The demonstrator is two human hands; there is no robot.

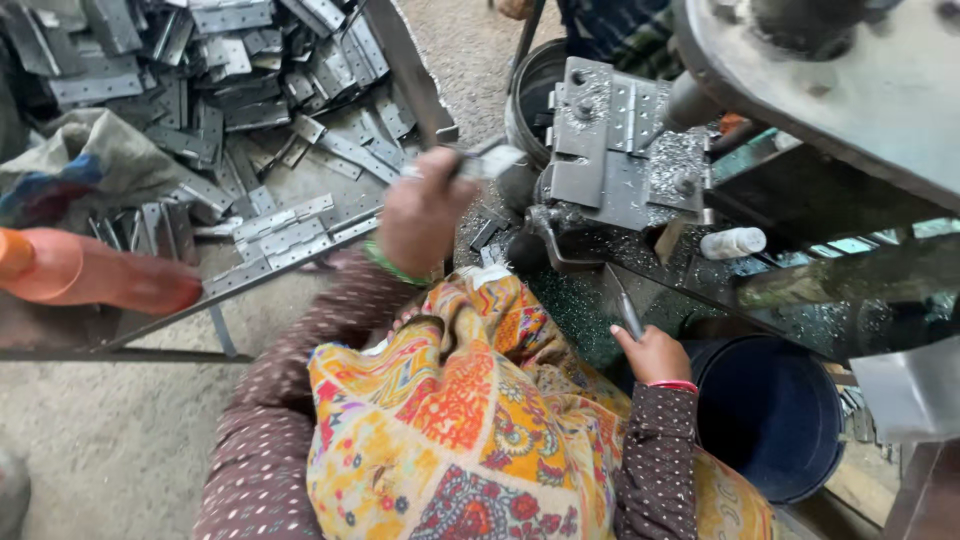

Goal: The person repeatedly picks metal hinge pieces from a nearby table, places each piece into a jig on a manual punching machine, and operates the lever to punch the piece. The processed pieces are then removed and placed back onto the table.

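**Head view: hinge plate on its way to the jig, lever already in hand**

Head camera looks straight down, and the left hand (pixel 425 212) is up off the tray, fingers pinched round a small metal hinge plate (pixel 490 160). The plate is blurred, carried in the air between the pile and the machine's jig (pixel 620 150). Over on the other side, the right hand (pixel 652 352) is curled round the slim lever handle (pixel 626 312), gripping it from below.

Now the worry, as I see it. That jig is crusted with bright metal chips, and more lie on the counter (pixel 590 300) beneath it. If the plate seats on a chip, it could sit crooked. And with one hand feeding while the other already has the lever, a pull too soon could catch the fingers near the clamp. Sharp edges on the plate and swarf everywhere, all handled bare, so a cut looks likely too.

Around them: a tray (pixel 425 85) heaped with grey hinge plates (pixel 240 90) at the upper left, a crumpled cloth sack (pixel 100 160) beside it, an orange plastic bottle (pixel 90 275) lying at the left edge. A small white bottle (pixel 733 242) rests on the machine bed. A dark blue bucket (pixel 770 415) stands below the right hand, a second dark bucket (pixel 535 90) behind the jig. The bright patterned scarf (pixel 460 420) hangs loose close to the lever, which could snag.
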